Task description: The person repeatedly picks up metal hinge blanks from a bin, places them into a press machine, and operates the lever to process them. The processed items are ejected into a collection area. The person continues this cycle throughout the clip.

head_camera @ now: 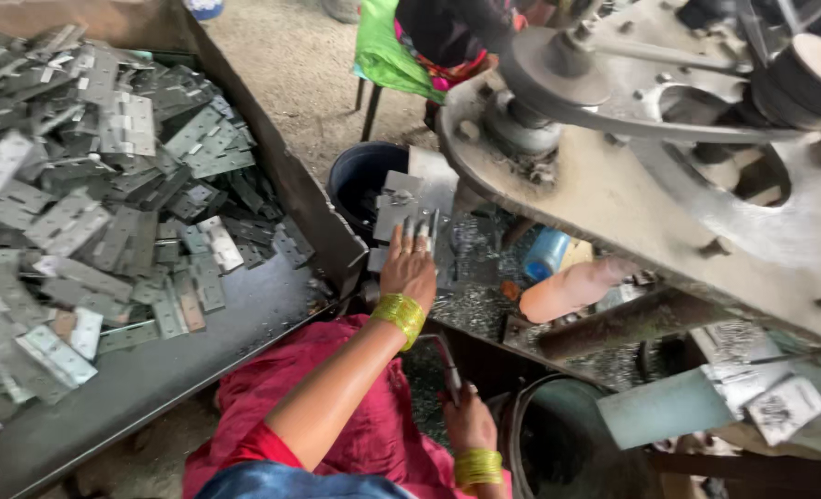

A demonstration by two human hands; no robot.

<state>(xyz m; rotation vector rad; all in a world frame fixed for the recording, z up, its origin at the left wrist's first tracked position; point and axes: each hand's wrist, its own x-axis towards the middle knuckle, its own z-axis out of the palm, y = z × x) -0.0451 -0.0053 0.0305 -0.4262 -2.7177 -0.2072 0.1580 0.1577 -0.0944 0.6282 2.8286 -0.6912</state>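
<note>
My left hand (409, 266), with yellow bangles on the wrist, reaches forward onto the bed of a press machine. Its fingertips rest on a grey metal hinge plate (397, 208) lying there. My right hand (469, 418), also with yellow bangles, sits lower and closer to me, closed around a dark metal lever (447, 362) that rises from it. Metal shavings cover the bed around the plate. A red cloth lies across my lap below the arms.
A long dark tray (198, 342) on the left holds several grey hinges (105, 185). A black bucket (360, 176) stands behind the plate. The grey machine frame (669, 185) overhangs at right, above a blue cup (547, 251) and a peach bottle (572, 288). Another person sits at the top.
</note>
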